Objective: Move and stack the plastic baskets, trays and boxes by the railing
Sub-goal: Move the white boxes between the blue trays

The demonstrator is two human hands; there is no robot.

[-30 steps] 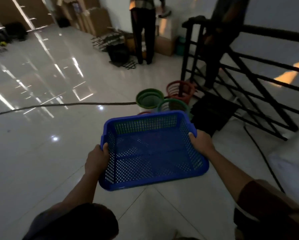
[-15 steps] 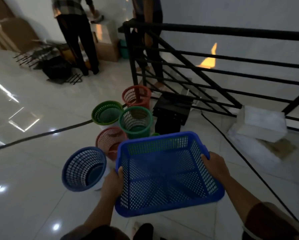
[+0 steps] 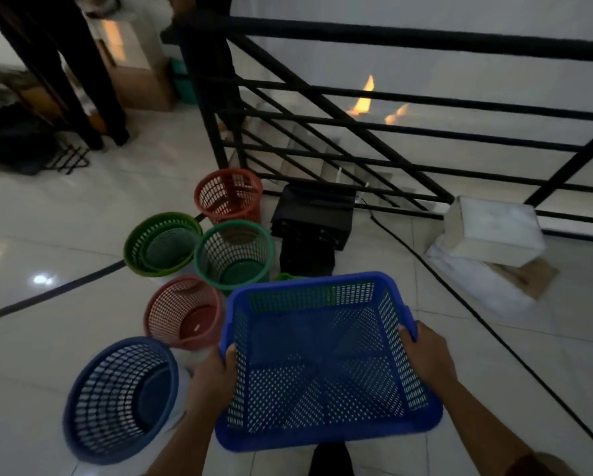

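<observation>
Blue tray (image 3: 326,365): square, perforated, held above the floor (image 3: 65,207), gripped at opposite rims by left hand (image 3: 216,376) and right hand (image 3: 425,359). Round baskets set beside it: blue (image 3: 120,400), pink (image 3: 183,312), two green (image 3: 233,255) (image 3: 161,243), red (image 3: 228,195). Black crate (image 3: 312,218) placed by the railing (image 3: 391,39).

My blue tray (image 3: 326,365) covers most of a small green thing (image 3: 284,277) behind its far rim, so I can't tell what that is. The left hand (image 3: 216,379) shows only thumb and knuckles; its fingers are under the tray wall. The blue basket (image 3: 121,398) is motion-blurred at its near edge. Two people (image 3: 65,70) by the railing (image 3: 391,39) are cut off at the top.
</observation>
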